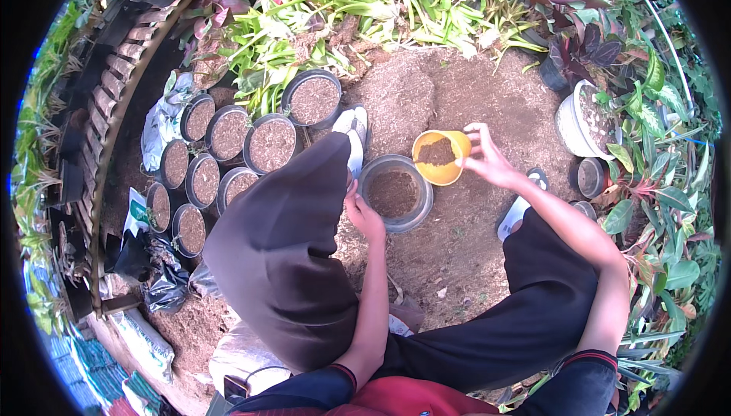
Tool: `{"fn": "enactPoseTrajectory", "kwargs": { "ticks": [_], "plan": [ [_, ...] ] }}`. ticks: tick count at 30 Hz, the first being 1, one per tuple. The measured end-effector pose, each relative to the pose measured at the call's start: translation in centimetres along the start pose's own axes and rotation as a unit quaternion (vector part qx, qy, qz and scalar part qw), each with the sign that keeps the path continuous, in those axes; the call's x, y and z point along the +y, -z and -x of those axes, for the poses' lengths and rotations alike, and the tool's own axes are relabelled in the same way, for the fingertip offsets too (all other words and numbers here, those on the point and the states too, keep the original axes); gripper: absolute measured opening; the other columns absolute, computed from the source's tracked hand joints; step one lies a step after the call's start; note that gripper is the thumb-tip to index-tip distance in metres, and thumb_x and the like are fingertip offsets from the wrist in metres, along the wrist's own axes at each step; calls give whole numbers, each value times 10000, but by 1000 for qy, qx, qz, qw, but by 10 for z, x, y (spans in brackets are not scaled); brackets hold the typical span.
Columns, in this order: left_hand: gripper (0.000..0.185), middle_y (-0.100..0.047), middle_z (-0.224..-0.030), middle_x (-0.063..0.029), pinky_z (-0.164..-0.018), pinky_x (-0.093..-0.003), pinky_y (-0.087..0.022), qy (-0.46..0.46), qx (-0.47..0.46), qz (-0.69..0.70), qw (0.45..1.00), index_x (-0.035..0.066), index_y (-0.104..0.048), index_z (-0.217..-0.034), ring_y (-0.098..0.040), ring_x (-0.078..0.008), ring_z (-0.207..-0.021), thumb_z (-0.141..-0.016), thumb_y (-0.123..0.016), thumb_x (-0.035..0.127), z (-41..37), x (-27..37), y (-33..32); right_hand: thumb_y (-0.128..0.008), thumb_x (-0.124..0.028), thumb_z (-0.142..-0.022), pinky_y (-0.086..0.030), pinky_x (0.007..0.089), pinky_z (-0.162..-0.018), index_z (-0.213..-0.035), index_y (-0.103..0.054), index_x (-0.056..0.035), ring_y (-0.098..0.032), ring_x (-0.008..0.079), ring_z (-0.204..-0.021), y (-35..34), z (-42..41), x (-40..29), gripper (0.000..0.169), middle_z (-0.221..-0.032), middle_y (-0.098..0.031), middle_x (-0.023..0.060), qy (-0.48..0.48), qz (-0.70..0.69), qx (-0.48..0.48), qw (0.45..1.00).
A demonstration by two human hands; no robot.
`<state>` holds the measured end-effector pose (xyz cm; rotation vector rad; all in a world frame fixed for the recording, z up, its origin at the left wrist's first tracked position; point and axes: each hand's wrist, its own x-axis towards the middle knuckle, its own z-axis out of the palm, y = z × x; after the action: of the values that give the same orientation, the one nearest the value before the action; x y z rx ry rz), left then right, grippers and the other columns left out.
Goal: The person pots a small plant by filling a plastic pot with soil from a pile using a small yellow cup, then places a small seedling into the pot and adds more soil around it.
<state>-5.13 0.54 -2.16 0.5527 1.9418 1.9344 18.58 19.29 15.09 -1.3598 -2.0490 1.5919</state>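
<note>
My right hand (485,153) grips a yellow plastic cup (441,176) from its right side. Dark soil (438,152) lies inside the cup, which is tilted over the right rim of a black plastic plant pot (424,210). That pot stands on the ground between my feet, with dark soil (393,192) in it. At the pot's left edge is my left hand (364,214), its fingers bent near my knee; whether it holds anything is not clear.
Several black pots filled with soil (271,145) stand in rows at the left. A white pot (571,122) and a small black pot (591,178) are at the right, beside leafy plants (677,199). Uprooted green plants (365,10) lie ahead. Plastic sacks (140,342) rest lower left.
</note>
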Motion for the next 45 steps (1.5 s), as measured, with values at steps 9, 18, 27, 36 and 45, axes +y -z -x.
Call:
{"fn": "enactPoseTrajectory", "kwargs": {
  "ticks": [9,18,27,36,45],
  "plan": [
    [341,-632,-1345,-191,-1149,-412,-388,4,-19,-25,999,-66,-628,-1290,-560,-291,-1311,-1041,-413,25,5,6,-5,-828,-312,-817,-405,606,-1094,-1429,-415,-214,-368,481,-1428,-54,16,-37,744,-1560,-315,241,428,374,-51,821],
    [329,-643,-1315,-206,-1133,-418,-404,-4,-25,-21,999,-75,-627,-1273,-574,-308,-1287,-1059,-400,31,5,6,-4,-826,-304,-802,-428,619,-1041,-1409,-431,-258,-371,475,-1427,-54,15,-30,725,-1532,-336,239,514,385,24,766],
    [331,-644,-1329,-205,-1148,-413,-396,7,-8,-12,1000,-74,-628,-1276,-575,-298,-1292,-1055,-404,31,3,9,-2,-835,-552,-768,-399,558,-1138,-1508,-263,-45,-379,514,-1377,11,-3,-4,1063,-1452,-334,335,-121,284,121,943],
    [335,-643,-1334,-207,-1151,-416,-399,28,-11,-39,999,-81,-618,-1287,-575,-299,-1302,-1059,-402,35,7,17,-8,-626,-850,-754,-599,359,-730,-1627,104,51,-604,349,-1251,-8,0,74,1452,-1597,-377,290,-414,176,-12,893],
    [345,-641,-1328,-193,-1137,-418,-396,18,-1,-10,1000,-49,-648,-1287,-571,-297,-1286,-1045,-418,38,5,8,-7,-708,-774,-773,-571,383,-765,-1640,113,6,-613,338,-1224,-39,-50,53,1426,-1572,-413,289,-381,141,67,911]
  ]
}}
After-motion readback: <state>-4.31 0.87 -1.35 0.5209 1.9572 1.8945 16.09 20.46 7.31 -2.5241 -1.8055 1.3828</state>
